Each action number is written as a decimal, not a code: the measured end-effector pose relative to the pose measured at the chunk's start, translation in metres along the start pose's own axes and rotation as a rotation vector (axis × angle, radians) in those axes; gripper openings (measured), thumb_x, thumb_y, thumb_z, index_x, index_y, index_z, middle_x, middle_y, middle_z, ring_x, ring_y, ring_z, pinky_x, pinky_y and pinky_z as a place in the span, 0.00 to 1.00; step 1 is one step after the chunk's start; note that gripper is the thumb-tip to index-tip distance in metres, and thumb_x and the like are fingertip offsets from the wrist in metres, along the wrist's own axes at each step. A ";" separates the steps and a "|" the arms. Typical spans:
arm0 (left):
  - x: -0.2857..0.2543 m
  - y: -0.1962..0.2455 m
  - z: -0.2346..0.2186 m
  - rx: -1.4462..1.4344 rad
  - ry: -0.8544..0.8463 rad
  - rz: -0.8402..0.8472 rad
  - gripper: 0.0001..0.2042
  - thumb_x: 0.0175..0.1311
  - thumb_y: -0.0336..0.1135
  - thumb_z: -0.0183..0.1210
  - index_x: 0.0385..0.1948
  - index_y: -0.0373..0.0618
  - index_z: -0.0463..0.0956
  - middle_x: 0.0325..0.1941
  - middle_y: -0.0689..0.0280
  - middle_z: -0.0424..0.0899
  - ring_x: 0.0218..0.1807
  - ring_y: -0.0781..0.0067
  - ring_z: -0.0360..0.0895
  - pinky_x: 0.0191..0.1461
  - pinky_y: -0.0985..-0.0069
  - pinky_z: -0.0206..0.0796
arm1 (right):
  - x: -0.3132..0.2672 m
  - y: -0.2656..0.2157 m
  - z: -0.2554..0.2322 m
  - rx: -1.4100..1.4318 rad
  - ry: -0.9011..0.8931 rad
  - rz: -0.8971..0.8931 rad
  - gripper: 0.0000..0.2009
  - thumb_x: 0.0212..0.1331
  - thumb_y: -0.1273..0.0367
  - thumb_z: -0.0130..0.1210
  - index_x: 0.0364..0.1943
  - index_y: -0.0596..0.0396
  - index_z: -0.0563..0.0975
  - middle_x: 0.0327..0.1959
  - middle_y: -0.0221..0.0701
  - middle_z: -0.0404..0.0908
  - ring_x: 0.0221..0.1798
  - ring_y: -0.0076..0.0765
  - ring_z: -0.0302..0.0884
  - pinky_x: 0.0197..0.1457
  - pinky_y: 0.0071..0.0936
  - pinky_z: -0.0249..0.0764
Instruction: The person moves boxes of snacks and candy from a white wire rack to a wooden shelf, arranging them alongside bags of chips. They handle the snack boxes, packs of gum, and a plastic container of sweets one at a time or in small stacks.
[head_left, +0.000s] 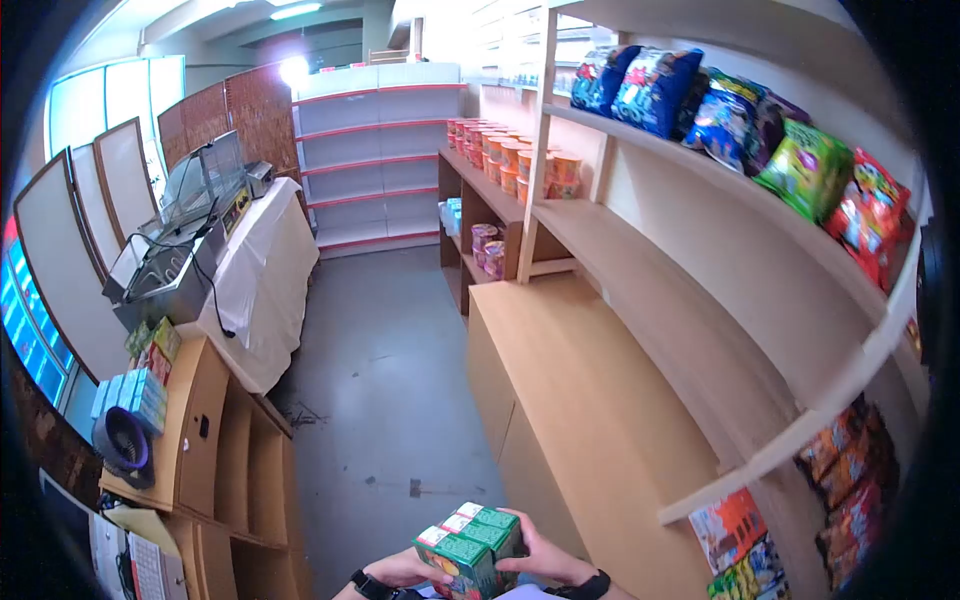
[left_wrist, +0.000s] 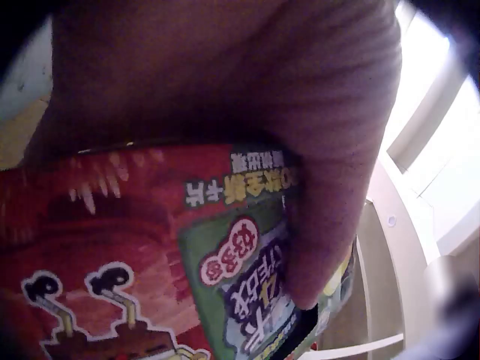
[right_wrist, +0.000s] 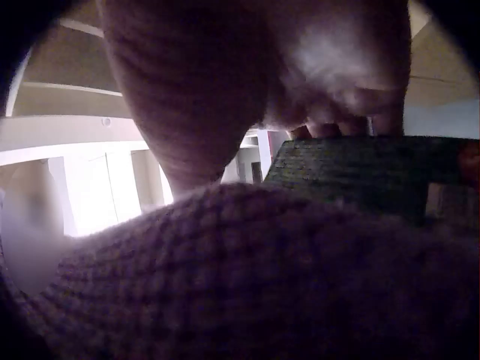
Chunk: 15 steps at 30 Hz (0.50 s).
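Observation:
Several green boxes [head_left: 470, 545] stand packed side by side at the bottom centre of the head view, held between both hands. The left hand [head_left: 405, 568] grips them from the left, its thumb on the near side. On the right side the right hand [head_left: 550, 560] holds them, fingers over the far edge. Close up in the left wrist view, the left hand [left_wrist: 247, 82] lies over a red and green printed face [left_wrist: 120, 255]. A dark green surface [right_wrist: 352, 172] lies under the fingers of the right hand [right_wrist: 262, 82], above a checked cloth [right_wrist: 240, 277].
A long wooden counter [head_left: 590, 380] runs along the right, below a shelf [head_left: 690, 150] of snack bags. At left stand a wooden cabinet [head_left: 215, 440] with a purple basket [head_left: 122, 440] and a cloth-covered table [head_left: 265, 290]. Grey floor [head_left: 390, 380] lies between; white shelves [head_left: 380, 150] stand behind.

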<state>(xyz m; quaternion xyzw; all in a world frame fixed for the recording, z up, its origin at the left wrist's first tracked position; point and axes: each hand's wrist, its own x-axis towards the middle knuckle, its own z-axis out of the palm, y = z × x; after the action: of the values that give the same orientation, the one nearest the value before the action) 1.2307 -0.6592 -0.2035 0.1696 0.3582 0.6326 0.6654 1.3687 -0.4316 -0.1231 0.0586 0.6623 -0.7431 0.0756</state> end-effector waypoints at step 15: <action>0.161 0.316 -0.194 -0.192 -0.034 0.074 0.44 0.58 0.45 0.64 0.71 0.52 0.41 0.68 0.65 0.62 0.66 0.69 0.62 0.67 0.64 0.59 | 0.356 -0.058 -0.124 -0.097 0.435 -0.153 0.45 0.50 0.51 0.67 0.63 0.60 0.52 0.61 0.45 0.62 0.64 0.40 0.61 0.66 0.38 0.61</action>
<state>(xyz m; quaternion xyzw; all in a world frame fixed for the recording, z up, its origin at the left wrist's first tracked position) 0.8600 -0.5028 -0.1640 0.1287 0.2781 0.6854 0.6606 1.0066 -0.3141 -0.1480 0.1634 0.7004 -0.6838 -0.1229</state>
